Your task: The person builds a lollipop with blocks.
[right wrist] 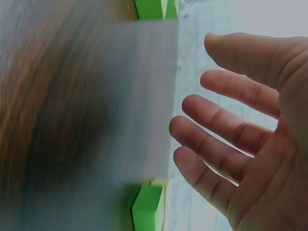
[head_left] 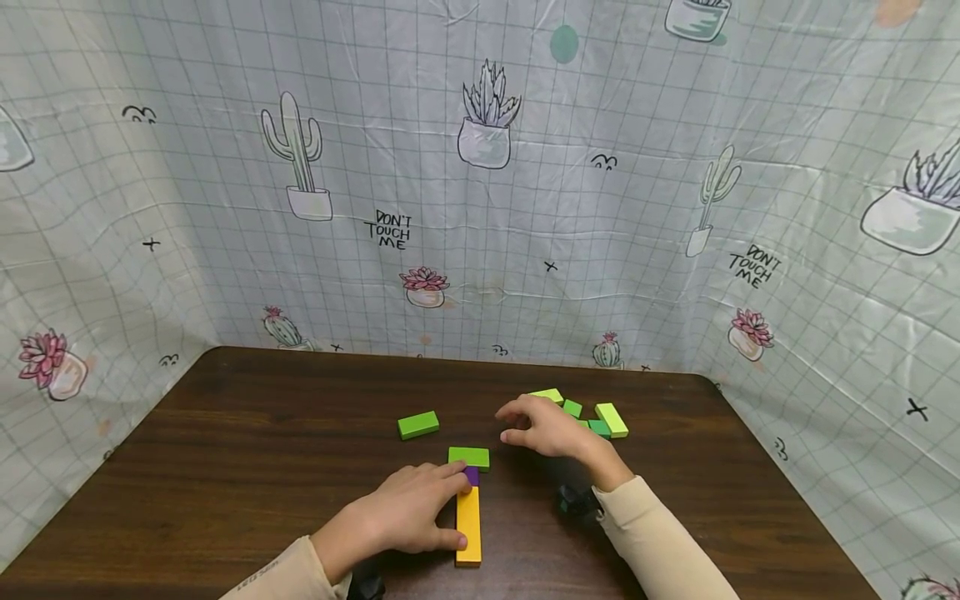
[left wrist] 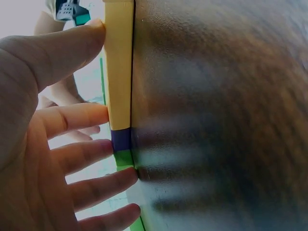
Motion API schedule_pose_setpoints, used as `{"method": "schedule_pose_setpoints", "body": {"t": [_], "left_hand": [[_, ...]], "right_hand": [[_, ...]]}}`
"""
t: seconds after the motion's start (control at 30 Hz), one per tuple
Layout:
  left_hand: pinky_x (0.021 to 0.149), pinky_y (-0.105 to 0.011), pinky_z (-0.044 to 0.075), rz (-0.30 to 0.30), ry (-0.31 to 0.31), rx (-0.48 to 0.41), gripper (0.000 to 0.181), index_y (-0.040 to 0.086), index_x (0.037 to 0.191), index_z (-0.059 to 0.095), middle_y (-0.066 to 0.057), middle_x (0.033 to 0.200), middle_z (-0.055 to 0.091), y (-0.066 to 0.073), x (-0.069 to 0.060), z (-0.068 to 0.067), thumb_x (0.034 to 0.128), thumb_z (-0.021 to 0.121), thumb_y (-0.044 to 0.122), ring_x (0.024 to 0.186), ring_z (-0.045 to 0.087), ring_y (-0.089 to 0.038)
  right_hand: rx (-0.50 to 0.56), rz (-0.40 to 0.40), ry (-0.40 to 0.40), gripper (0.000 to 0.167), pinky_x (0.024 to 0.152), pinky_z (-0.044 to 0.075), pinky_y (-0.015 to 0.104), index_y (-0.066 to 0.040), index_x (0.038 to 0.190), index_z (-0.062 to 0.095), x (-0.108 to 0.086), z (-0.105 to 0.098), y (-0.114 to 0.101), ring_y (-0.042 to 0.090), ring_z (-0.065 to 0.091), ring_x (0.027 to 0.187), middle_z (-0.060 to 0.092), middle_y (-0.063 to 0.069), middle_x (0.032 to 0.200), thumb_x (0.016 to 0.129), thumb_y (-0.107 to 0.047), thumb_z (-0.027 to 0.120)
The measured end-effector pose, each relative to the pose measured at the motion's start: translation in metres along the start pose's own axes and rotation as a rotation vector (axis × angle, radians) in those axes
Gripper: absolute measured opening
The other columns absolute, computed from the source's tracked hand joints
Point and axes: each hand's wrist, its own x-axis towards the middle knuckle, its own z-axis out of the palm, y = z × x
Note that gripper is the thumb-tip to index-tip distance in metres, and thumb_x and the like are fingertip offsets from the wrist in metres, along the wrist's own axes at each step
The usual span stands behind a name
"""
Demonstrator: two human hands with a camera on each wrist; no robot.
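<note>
A long yellow block (head_left: 468,527), a small purple block (head_left: 472,476) and a green block (head_left: 468,457) form a line on the table, the green one crosswise at the far end. My left hand (head_left: 411,508) lies along their left side; in the left wrist view its thumb and fingertips touch the yellow block (left wrist: 119,67) and the purple block (left wrist: 121,139), fingers nearly straight. My right hand (head_left: 551,429) hovers right of the line with relaxed fingers and nothing in them. The right wrist view shows that hand (right wrist: 240,125) empty, beside a green block (right wrist: 148,207).
Another green block (head_left: 418,425) lies farther back on the left. Beyond my right hand are several green pieces, among them a light green block (head_left: 611,420) and a small green block (head_left: 572,408). A patterned curtain (head_left: 487,208) surrounds the brown table (head_left: 262,450).
</note>
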Motion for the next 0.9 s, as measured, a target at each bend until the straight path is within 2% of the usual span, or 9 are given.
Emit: {"method": "schedule_pose_setpoints", "body": {"t": [0.2,0.43,0.67,0.9], "left_hand": [[0.099,-0.048,0.040,-0.001,0.001,-0.002,0.057,0.023,0.124,0.058,-0.004,0.145,0.044,0.000,0.000,0.001,0.0798,0.067,0.058,0.125,0.048,-0.026],[0.100,-0.048,0.040,-0.005,0.001,-0.003,0.057,0.023,0.124,0.058,-0.004,0.146,0.043,0.000,0.000,0.000,0.0802,0.067,0.058,0.126,0.047,-0.026],[0.100,-0.048,0.039,-0.009,-0.003,0.001,0.058,0.023,0.125,0.058,-0.003,0.147,0.042,0.001,0.000,0.000,0.0806,0.066,0.058,0.127,0.046,-0.026],[0.100,-0.048,0.040,-0.010,-0.008,-0.003,0.057,0.023,0.125,0.058,-0.003,0.147,0.042,0.001,0.000,0.000,0.0806,0.066,0.058,0.126,0.047,-0.026]], "right_hand": [[0.021,0.037,0.052,0.034,0.081,0.050,0.037,-0.005,0.118,0.065,-0.004,-0.007,0.014,0.020,0.060,0.096,0.063,0.005,0.106,0.089,-0.021,0.069],[-0.064,0.100,0.113,0.036,0.085,0.049,0.042,-0.006,0.118,0.066,-0.007,-0.013,0.034,0.025,0.060,0.102,0.063,0.004,0.110,0.085,-0.022,0.073],[-0.156,0.106,0.144,0.033,0.082,0.049,0.042,-0.005,0.109,0.070,-0.011,-0.018,0.047,0.024,0.059,0.094,0.065,0.007,0.101,0.081,-0.019,0.077],[-0.227,0.158,0.141,0.030,0.075,0.047,0.039,-0.008,0.106,0.072,-0.012,-0.019,0.049,0.020,0.055,0.082,0.061,0.004,0.090,0.080,-0.022,0.078]]}}
